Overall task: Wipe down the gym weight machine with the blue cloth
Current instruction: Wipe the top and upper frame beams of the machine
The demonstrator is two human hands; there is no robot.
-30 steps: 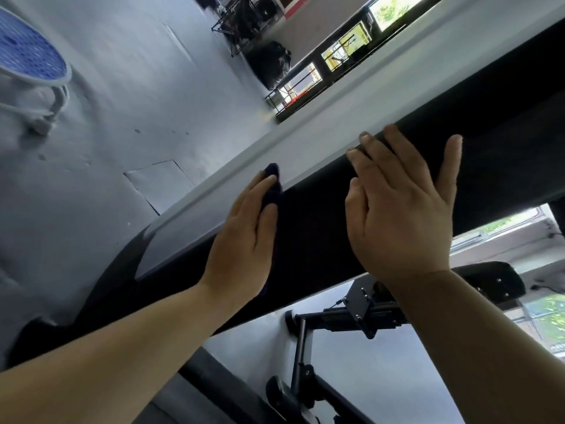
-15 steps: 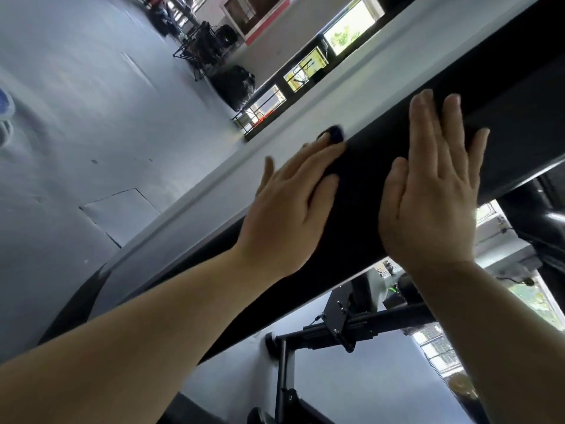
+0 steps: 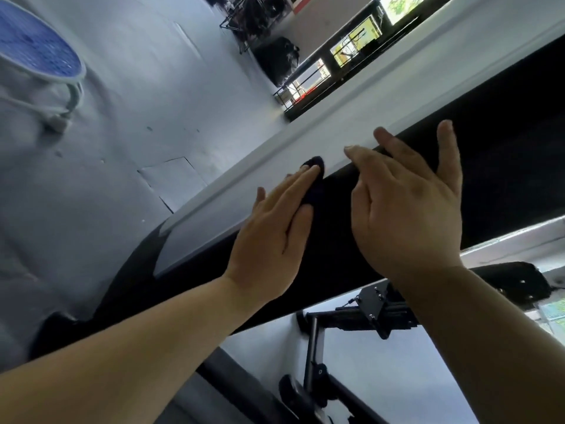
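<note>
A long black padded part of the gym machine (image 3: 504, 142) runs diagonally across the view, with a pale grey strip (image 3: 382, 111) along its upper edge. My left hand (image 3: 272, 234) lies flat with straight fingers on the pad and presses the dark blue cloth (image 3: 315, 182) against it; only a small bunch of cloth shows past my fingertips. My right hand (image 3: 406, 206) rests on the pad just to the right, fingers straight and spread, holding nothing.
Black metal frame bars and a bracket (image 3: 376, 304) of the machine sit below the pad. A round blue-topped stool (image 3: 33, 47) stands at the upper left on the grey floor (image 3: 153, 87). Dark equipment (image 3: 278, 59) and windows (image 3: 354, 38) lie at the far side.
My left hand with the cloth slid up and right along the pad, then back down to the left. My right hand stayed on the pad. The view swung with my head.
</note>
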